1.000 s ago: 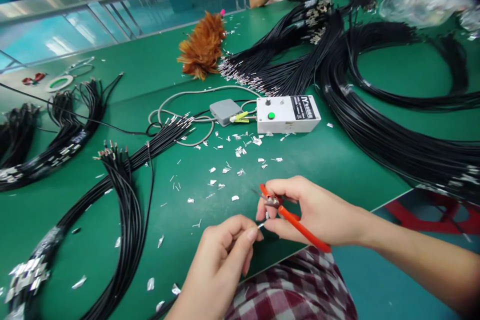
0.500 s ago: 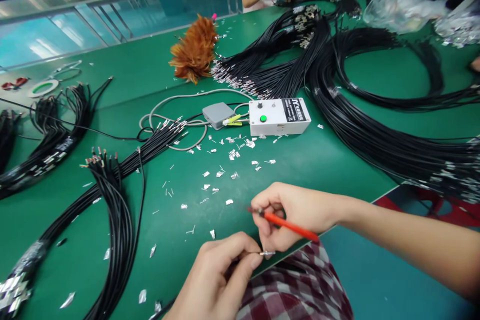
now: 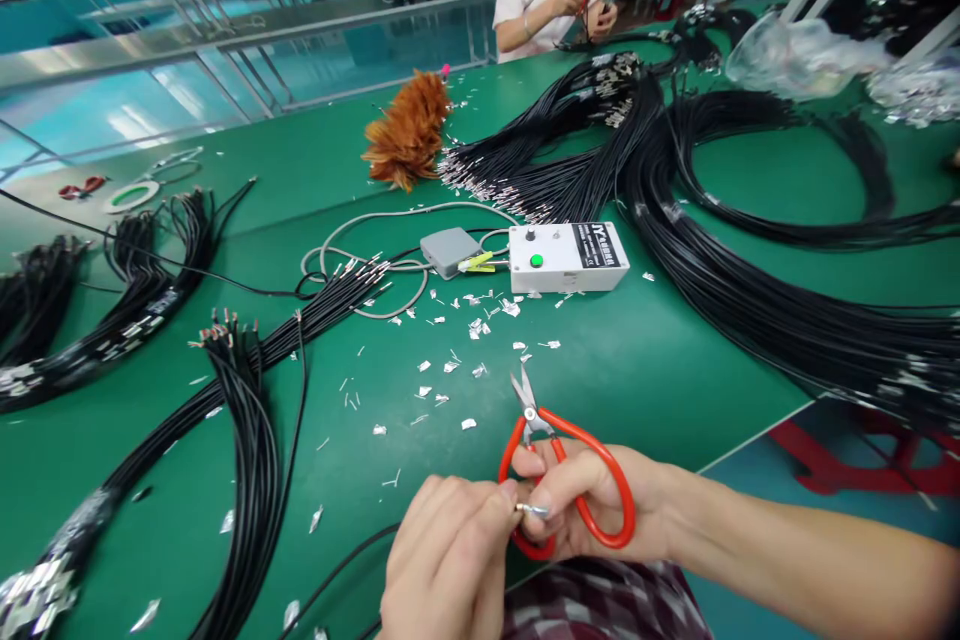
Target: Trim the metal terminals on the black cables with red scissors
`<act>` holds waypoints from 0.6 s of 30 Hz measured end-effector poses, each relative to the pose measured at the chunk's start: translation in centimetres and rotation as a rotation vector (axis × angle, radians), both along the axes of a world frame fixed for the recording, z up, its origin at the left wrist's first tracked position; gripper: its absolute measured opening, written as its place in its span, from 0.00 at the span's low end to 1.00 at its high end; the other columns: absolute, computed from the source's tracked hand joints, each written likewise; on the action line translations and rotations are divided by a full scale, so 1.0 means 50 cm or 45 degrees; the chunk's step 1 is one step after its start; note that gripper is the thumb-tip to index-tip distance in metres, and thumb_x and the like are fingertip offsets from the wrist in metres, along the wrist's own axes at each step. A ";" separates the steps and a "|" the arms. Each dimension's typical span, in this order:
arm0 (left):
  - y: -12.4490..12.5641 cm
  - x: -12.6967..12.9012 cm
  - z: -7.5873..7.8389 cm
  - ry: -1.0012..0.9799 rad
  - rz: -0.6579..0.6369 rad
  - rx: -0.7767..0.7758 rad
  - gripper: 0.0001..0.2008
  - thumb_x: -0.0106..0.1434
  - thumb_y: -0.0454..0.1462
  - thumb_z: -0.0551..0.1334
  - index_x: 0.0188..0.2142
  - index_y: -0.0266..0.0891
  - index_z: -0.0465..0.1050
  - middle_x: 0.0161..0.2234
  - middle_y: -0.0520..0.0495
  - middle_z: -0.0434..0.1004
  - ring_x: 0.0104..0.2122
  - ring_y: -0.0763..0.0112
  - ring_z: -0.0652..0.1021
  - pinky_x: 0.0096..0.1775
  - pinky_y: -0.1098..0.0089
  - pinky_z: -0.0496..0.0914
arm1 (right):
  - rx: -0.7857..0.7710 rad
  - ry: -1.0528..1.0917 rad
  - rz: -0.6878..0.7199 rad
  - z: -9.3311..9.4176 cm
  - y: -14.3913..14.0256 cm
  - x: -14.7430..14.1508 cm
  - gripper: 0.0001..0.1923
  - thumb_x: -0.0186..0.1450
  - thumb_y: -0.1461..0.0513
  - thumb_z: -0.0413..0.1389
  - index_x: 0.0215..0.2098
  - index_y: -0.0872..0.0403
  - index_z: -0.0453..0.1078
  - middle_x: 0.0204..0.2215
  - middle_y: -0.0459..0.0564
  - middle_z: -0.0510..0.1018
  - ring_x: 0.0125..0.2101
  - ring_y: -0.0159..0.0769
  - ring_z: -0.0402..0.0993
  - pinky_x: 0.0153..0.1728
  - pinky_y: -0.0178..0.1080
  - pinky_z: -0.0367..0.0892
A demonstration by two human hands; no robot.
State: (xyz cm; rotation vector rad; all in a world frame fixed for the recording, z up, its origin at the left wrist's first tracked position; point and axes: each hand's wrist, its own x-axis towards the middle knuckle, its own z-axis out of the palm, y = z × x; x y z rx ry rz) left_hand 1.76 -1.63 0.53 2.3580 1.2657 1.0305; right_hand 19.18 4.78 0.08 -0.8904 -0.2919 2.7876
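Note:
Near the table's front edge, my left hand (image 3: 446,550) is closed on a black cable (image 3: 337,570), pinching it close to its bare, silvery end between thumb and finger. My right hand (image 3: 646,492) holds red-handled scissors (image 3: 530,414), with the fingers through the loops. Their blades point away from me and stand slightly apart. The right thumb meets the cable's silvery tip just beside my left fingertips. Part of the cable is hidden inside my left hand.
Bundles of black cables (image 3: 244,450) lie left and right. Beyond my hands stand a white box with a green button (image 3: 562,260) and a grey pedal (image 3: 450,252). Foil scraps (image 3: 469,424) and a feather duster (image 3: 409,130) lie about. Opposite sits a person (image 3: 536,0).
The scissors have swung from lying edge-on across my right hand to pointing away, blades parted. My right thumb has come onto the cable's tip. The camera view has tilted up slightly.

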 end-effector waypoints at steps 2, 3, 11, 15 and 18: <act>-0.003 -0.004 -0.003 -0.025 -0.041 0.015 0.16 0.59 0.21 0.59 0.46 0.34 0.68 0.33 0.40 0.81 0.30 0.67 0.76 0.31 0.67 0.70 | 0.063 -0.029 0.005 0.000 -0.002 -0.002 0.16 0.41 0.70 0.62 0.22 0.54 0.59 0.18 0.39 0.73 0.20 0.24 0.68 0.25 0.28 0.57; -0.004 -0.006 -0.004 -0.012 -0.055 0.047 0.16 0.59 0.22 0.59 0.46 0.33 0.68 0.33 0.40 0.80 0.30 0.67 0.76 0.31 0.67 0.70 | 0.125 -0.040 -0.006 0.001 -0.001 -0.003 0.16 0.41 0.70 0.61 0.22 0.54 0.59 0.18 0.39 0.73 0.21 0.25 0.69 0.25 0.29 0.57; 0.000 -0.004 0.005 0.004 0.040 -0.100 0.13 0.60 0.23 0.59 0.43 0.36 0.68 0.32 0.44 0.77 0.30 0.68 0.75 0.33 0.67 0.69 | 1.005 -0.283 -0.017 0.039 0.022 0.019 0.11 0.50 0.70 0.59 0.25 0.54 0.60 0.22 0.39 0.69 0.24 0.26 0.62 0.29 0.33 0.59; -0.002 -0.003 0.019 -0.073 0.005 -0.342 0.11 0.63 0.25 0.56 0.41 0.39 0.67 0.31 0.47 0.74 0.30 0.69 0.74 0.33 0.71 0.69 | 1.372 -0.401 0.110 0.068 0.028 0.027 0.08 0.53 0.70 0.56 0.26 0.54 0.61 0.24 0.41 0.68 0.26 0.28 0.61 0.29 0.33 0.59; -0.002 -0.006 0.027 -0.018 -0.037 -0.355 0.10 0.63 0.25 0.55 0.41 0.39 0.67 0.30 0.48 0.73 0.29 0.69 0.72 0.32 0.70 0.68 | 1.553 -0.426 0.243 0.083 0.034 0.031 0.06 0.56 0.68 0.55 0.26 0.54 0.61 0.25 0.41 0.67 0.26 0.28 0.60 0.29 0.32 0.60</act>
